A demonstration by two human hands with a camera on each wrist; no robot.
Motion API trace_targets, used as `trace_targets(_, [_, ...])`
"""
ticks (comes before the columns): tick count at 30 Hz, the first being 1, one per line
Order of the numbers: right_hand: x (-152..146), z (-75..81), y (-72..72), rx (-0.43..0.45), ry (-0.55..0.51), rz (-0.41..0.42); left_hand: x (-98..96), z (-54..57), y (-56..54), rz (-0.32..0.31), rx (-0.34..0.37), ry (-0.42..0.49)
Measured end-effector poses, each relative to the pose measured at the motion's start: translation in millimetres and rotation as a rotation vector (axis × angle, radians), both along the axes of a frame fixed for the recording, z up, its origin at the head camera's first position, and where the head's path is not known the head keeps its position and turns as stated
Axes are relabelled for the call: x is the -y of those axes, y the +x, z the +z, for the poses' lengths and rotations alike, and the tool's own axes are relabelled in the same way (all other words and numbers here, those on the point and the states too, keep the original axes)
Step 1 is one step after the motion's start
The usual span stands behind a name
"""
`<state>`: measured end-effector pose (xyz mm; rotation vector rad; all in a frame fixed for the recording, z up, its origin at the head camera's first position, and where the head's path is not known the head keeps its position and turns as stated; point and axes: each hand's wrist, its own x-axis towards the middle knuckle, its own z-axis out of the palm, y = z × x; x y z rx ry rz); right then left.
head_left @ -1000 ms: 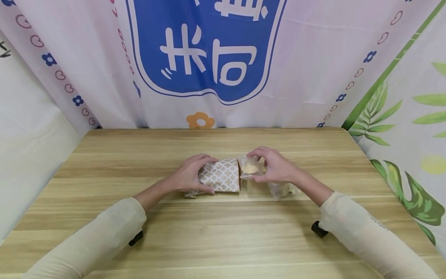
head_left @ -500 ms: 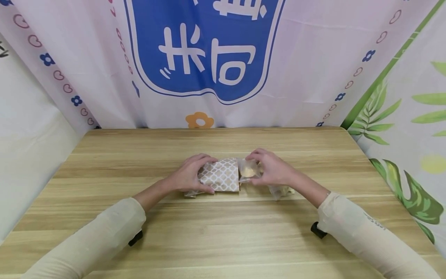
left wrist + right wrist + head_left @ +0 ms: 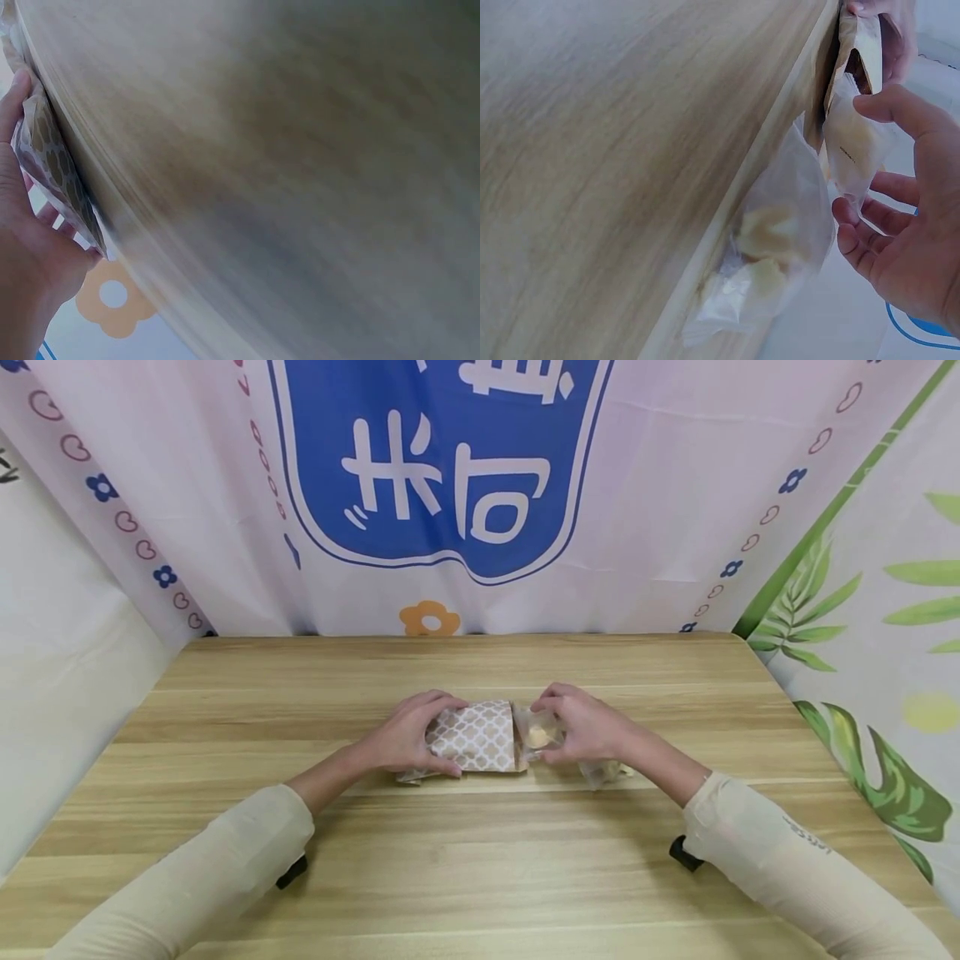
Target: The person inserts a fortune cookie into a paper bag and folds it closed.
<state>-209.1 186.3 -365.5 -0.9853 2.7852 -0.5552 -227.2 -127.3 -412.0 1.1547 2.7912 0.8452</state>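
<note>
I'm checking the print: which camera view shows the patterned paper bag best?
The head view: the patterned paper bag shows its broad face, though the left hand partly covers one end. The left wrist view shows it foreshortened; the right wrist view, mainly its open end.

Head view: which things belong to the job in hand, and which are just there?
In the job:
- paper bag, in the left hand
- small packet, in the right hand
- second packet, probably; it lies close by

Just there:
- table
- curtain
</note>
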Motion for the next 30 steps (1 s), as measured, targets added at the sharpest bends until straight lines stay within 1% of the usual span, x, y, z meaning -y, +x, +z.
trace_targets(3, [0.9,0.1,0.3,0.008,0.011,-0.002,0.1,-0.7,-0.3,0.0,-0.002,-0.005])
trace_targets(11, [2.3,-1.5,-0.5,0.029,-0.022,-0.005,0.7,-2.0,-0.8,0.005,-0.009,-0.005])
trace_targets(22, [5.4,-6.2,-1.1,0.028,-0.109,-0.009,-0.1,-1.3,0.2,0.005,0.002,-0.004])
trace_targets(30, [5.0,-3.0,-1.2,0.053,-0.08,-0.01,0.2,-1.3,-0.3,0.005,0.002,-0.002])
